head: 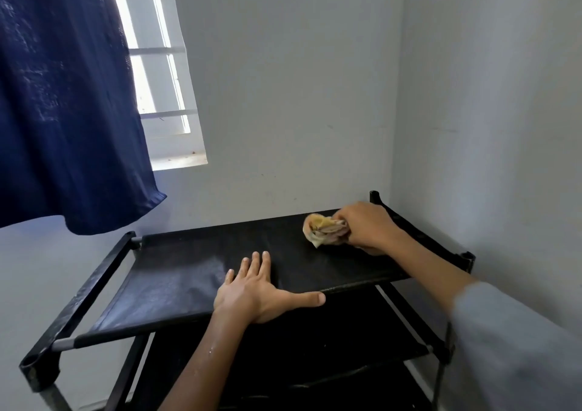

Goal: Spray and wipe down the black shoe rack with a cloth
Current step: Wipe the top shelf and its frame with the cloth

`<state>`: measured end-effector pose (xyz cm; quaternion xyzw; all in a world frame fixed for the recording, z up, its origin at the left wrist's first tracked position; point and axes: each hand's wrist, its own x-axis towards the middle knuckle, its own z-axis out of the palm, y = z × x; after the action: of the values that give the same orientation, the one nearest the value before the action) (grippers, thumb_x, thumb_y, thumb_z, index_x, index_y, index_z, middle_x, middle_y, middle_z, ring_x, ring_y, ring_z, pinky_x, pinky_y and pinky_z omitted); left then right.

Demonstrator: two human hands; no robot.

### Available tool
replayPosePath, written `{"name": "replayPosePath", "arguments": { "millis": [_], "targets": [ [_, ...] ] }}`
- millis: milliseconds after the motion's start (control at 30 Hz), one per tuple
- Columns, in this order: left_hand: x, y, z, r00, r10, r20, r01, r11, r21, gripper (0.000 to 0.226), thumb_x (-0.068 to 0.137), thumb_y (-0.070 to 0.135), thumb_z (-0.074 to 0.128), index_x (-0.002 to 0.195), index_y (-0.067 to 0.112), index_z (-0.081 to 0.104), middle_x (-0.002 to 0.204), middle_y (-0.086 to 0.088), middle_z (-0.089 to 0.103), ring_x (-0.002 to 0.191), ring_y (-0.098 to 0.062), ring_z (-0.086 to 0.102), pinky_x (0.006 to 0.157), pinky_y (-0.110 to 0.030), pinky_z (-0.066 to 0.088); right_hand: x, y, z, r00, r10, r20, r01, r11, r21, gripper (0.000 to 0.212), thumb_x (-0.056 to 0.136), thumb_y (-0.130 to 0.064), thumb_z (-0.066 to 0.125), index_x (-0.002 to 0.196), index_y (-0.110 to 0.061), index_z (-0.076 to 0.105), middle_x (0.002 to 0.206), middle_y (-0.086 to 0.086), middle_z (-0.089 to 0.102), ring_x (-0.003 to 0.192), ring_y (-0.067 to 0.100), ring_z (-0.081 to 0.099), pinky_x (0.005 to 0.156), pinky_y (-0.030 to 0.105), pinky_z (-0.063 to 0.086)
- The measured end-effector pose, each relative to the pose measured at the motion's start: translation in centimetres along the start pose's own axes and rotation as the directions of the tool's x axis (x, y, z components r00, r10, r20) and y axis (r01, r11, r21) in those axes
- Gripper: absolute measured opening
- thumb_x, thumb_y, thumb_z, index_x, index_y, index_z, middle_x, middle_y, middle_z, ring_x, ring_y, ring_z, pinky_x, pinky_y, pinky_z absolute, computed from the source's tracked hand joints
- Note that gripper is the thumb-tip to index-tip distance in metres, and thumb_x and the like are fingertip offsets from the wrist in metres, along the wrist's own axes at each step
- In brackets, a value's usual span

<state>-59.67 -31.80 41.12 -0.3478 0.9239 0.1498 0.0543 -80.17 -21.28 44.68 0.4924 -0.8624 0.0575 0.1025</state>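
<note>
We see the black rack [201, 272] standing in a corner, its right side close to the side wall [491, 120] and its back edge near the rear wall [283, 95]. Its top shelf is a flat black sheet stretched between side bars, and at least one more dark shelf shows beneath it.

Our right hand [367, 226] is at the far right corner of the top shelf, fingers curled round a bunched cloth [324, 229], pale with yellowish and pinkish folds. The cloth lies on the shelf surface, sticking out to the left of the hand. A grey sleeve [516, 347] covers the right upper forearm.

Our left hand [252, 287] lies flat on the shelf near its front edge, fingers straight and pointing away from us, the thumb stretched out to the right along the front bar. It holds nothing. A few small drops show on the bare left forearm.

The left half of the shelf has a faint greyish sheen, which may be wetness or dust; we cannot tell which.

Up on the left, a dark blue curtain [63, 95] hangs in front of a barred window [157, 79], with its lower hem above the rack's left end.
</note>
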Motion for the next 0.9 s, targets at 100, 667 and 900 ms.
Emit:
{"name": "replayPosePath", "arguments": {
  "millis": [100, 667, 900],
  "targets": [
    [0.0, 0.2, 0.0, 1.0, -0.001, -0.005, 0.001, 1.0, 0.022, 0.152, 0.027, 0.103, 0.026, 0.15, 0.022, -0.013, 0.158, 0.005, -0.014, 0.145, -0.013, -0.012, 0.119, -0.045, -0.002, 3.3, -1.6, 0.7, 0.995, 0.036, -0.09, -0.034, 0.999, 0.027, 0.029, 0.081, -0.016, 0.063, 0.107, -0.029, 0.067, 0.108, 0.004, 0.067, 0.101, 0.027, 0.062, 0.073, 0.029, 0.04],
    [-0.5, 0.2, -0.1, 0.999, 0.0, -0.034, -0.001, 1.0, -0.014, 0.159, 0.021, 0.103, 0.024, 0.148, 0.017, -0.018, 0.158, 0.006, -0.013, 0.145, -0.009, -0.01, 0.119, -0.041, -0.005, 1.2, 2.3, -0.5, 0.994, 0.022, 0.103, -0.033, 0.994, 0.105, 0.022, 0.083, -0.026, 0.065, 0.104, -0.031, 0.066, 0.108, -0.002, 0.068, 0.099, 0.021, 0.063, 0.079, 0.03, 0.048],
    [-0.7, 0.0, -0.1, 0.993, 0.02, -0.114, -0.023, 0.999, -0.022, 0.148, 0.037, 0.1, 0.036, 0.147, 0.018, -0.021, 0.159, 0.005, -0.004, 0.145, -0.008, -0.003, 0.119, -0.041, -0.004, 1.1, -6.2, 0.7, 0.988, -0.142, 0.052, 0.132, 0.978, 0.163, 0.032, 0.087, -0.019, 0.056, 0.114, -0.035, 0.064, 0.116, 0.004, 0.065, 0.107, 0.027, 0.061, 0.086, 0.037, 0.046]
  ]
}}
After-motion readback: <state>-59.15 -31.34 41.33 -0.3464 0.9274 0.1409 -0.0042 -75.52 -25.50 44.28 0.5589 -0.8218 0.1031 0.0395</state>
